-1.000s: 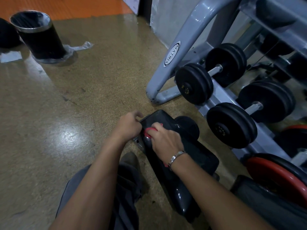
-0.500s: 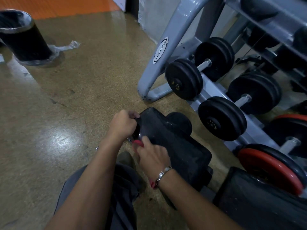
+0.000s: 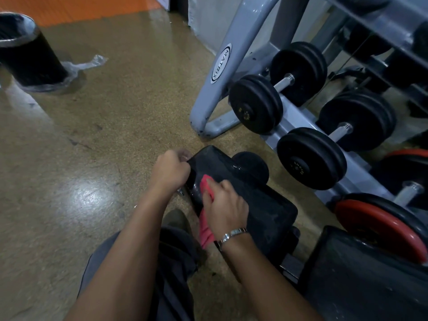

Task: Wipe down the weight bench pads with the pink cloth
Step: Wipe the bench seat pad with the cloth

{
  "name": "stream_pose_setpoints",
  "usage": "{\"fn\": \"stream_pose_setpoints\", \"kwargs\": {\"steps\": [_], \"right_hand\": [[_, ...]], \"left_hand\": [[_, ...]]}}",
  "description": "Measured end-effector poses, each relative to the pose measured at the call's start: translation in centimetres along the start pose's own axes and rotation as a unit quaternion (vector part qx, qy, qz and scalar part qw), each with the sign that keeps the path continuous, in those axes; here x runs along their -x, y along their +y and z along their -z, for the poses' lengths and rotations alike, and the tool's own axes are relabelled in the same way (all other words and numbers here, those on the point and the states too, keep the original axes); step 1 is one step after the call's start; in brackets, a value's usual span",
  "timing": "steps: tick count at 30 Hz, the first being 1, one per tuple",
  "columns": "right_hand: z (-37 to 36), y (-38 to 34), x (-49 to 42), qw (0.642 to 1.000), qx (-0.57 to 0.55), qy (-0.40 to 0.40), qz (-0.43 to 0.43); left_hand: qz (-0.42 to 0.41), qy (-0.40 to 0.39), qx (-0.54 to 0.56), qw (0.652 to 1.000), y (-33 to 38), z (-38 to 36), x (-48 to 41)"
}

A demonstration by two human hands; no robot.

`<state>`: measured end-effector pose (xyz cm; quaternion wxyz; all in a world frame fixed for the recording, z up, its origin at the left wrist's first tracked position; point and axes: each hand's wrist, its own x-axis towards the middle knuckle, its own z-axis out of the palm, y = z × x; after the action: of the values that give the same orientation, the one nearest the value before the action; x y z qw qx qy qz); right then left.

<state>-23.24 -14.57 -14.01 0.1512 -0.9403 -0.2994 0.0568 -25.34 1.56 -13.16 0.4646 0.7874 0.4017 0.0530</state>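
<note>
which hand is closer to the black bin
Left. The left hand grips the end of the bench pad, down and right of the bin; the right hand, holding the pink cloth on the pad, lies farther right.

Grey dumbbell rack [image 3: 222,72] far right w/ black dumbbells [image 3: 278,93]; black bin [image 3: 27,54] far left; red plate [image 3: 379,225].

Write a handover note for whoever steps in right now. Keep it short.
Left hand grips the narrow end of the small black vinyl bench pad.
Right hand holds the crumpled pink cloth against that pad's near side edge.
Done: cannot tell how much is wiped; the cloth is on this pad now.
Left: finish this pad, then the larger black pad at lower right, which no hand touches.
</note>
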Motion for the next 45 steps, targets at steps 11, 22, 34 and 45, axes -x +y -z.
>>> {"fn": "stream_pose_setpoints", "kwargs": {"steps": [11, 22, 34, 45], "right_hand": [[0.3, 0.4, -0.5, 0.997, -0.060, -0.011, -0.051], [0.0, 0.1, 2.8, 0.997, -0.058, -0.045, -0.038], [0.4, 3.7, 6.0, 0.993, -0.090, -0.061, -0.049], [1.1, 6.7, 6.7, 0.991, -0.087, -0.048, -0.091]], "left_hand": [[0.016, 0.020, 0.002, 1.000, 0.1, -0.1, -0.1], [-0.024, 0.005, -0.038, 0.999, -0.6, -0.9, 0.5], [-0.180, 0.036, -0.051, 0.982, -0.1, -2.9, 3.2], [-0.233, 0.027, -0.086, 0.968, 0.7, -4.6, 5.5]]}}
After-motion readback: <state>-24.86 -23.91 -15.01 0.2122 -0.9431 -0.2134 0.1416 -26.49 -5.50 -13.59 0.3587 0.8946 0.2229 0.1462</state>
